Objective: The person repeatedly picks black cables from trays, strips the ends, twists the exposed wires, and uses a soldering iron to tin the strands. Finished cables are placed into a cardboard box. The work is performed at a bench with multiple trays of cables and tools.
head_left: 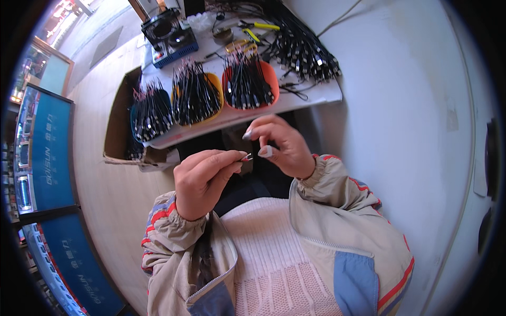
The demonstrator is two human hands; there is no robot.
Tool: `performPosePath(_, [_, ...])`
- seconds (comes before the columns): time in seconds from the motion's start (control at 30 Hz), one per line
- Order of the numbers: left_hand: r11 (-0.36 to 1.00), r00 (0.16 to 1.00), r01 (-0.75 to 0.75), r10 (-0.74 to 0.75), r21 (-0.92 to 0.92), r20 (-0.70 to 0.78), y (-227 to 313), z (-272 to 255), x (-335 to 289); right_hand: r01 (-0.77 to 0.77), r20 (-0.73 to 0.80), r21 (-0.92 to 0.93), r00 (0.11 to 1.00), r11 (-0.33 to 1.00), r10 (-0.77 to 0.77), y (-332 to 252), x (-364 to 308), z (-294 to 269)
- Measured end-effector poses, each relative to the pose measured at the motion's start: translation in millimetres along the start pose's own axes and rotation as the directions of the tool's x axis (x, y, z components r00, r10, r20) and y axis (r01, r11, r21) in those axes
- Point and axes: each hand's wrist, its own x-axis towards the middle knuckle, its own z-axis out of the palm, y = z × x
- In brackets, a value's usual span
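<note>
The left hand [203, 181] is pinching a small metal-tipped piece [246, 157] between thumb and fingertips; the right hand [279, 145] is closing loosely just beside it, fingertips touching its end. Beyond both hands, blue [138, 113], yellow [213, 84] and orange [266, 73] trays are holding bundled black cables on the white table [321, 92].

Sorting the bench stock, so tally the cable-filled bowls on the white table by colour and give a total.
Blue bowl: 1
Yellow-orange bowl: 1
Red-orange bowl: 1
Total: 3 bowls, each packed with short black cables, on the white table. A loose heap of cables lies outside any bowl, uncounted.
</note>
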Motion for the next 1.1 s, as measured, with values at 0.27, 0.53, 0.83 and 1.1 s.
performPosePath(0.27, [0.951,0.987,0.032,0.019,0.309,-0.162,40.0,-62.4,115.6,-0.358,0.655,0.321,0.752,0.877,0.068,76.0,12.3,50.4])
performPosePath(0.53, [0.803,0.965,-0.238,0.133,0.546,0.226,-130.7,-49.7,274.1,-0.423,0.813,0.101,0.556,0.900,0.170,168.0,-17.4,67.6])
performPosePath(0.83, [0.759,0.931,-0.252,0.021,0.601,0.364,-245.5,-8.1,296.5,-0.395,0.758,0.071,0.619,0.916,0.208,180.2,-20.8,61.7])
performPosePath(1.1, [0.691,0.879,-0.342,-0.005,0.637,0.477,-259.7,-2.5,307.4,-0.375,0.751,-0.012,0.609,0.927,0.256,180.8,-20.6,58.6])
